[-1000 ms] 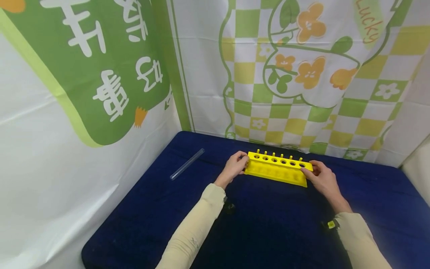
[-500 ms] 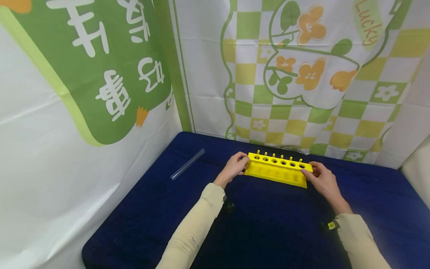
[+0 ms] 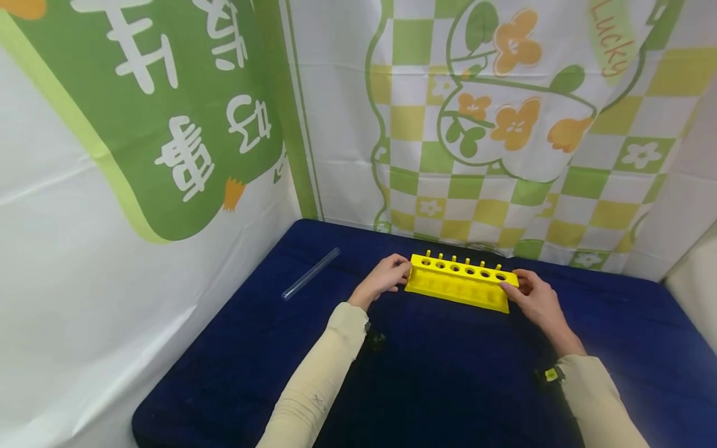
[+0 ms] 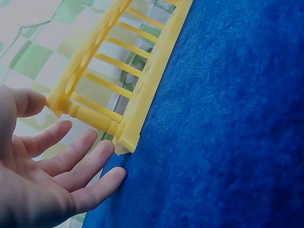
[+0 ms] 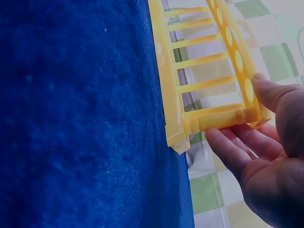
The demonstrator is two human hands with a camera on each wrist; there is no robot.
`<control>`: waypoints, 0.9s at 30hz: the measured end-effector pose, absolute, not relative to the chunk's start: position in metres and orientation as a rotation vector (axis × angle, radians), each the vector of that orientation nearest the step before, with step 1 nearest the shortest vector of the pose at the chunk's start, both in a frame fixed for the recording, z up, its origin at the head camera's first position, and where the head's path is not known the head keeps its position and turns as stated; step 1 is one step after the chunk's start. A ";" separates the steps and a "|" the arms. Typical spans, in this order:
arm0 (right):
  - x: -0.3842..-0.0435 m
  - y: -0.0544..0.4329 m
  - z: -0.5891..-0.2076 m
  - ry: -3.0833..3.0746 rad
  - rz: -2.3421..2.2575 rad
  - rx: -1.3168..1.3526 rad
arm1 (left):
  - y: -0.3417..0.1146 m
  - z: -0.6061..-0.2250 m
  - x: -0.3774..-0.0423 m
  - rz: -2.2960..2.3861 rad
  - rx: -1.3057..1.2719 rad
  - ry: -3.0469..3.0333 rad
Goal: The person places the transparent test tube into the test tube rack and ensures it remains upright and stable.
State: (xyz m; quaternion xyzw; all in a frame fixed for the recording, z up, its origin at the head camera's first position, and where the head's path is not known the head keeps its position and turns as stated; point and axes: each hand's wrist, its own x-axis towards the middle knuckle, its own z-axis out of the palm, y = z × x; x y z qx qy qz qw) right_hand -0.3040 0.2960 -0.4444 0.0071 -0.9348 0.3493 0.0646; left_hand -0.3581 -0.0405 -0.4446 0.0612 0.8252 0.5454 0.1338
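Observation:
A yellow test tube rack (image 3: 458,285) stands upright on the dark blue table, its row of holes facing up and a row of short pegs along its back. My left hand (image 3: 385,278) is at its left end; in the left wrist view the fingers (image 4: 76,166) are spread and loosely bent, with the thumb tip right at the rack's top corner. At the opposite end, my right hand (image 3: 538,300) pinches the rack, thumb on the top plate and fingers (image 5: 232,147) against the end post. Apart to the left lies a clear test tube (image 3: 311,274).
The blue cloth-covered table (image 3: 269,373) has rounded corners. A white curtain with green and yellow checks (image 3: 465,168) hangs close behind the rack, and another printed curtain (image 3: 224,261) borders the left side.
My left hand has loosened at the rack's left end and drawn slightly left. My right hand keeps its hold, and the test tube lies as before.

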 end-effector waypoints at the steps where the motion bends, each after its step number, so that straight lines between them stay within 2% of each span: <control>1: -0.304 0.295 -0.445 -2.821 1.054 0.023 | -0.042 -0.444 -0.358 1.572 0.180 2.397; 27: -0.307 0.300 -0.450 -2.793 1.130 0.032 | -0.097 -0.431 -0.360 1.472 0.238 2.522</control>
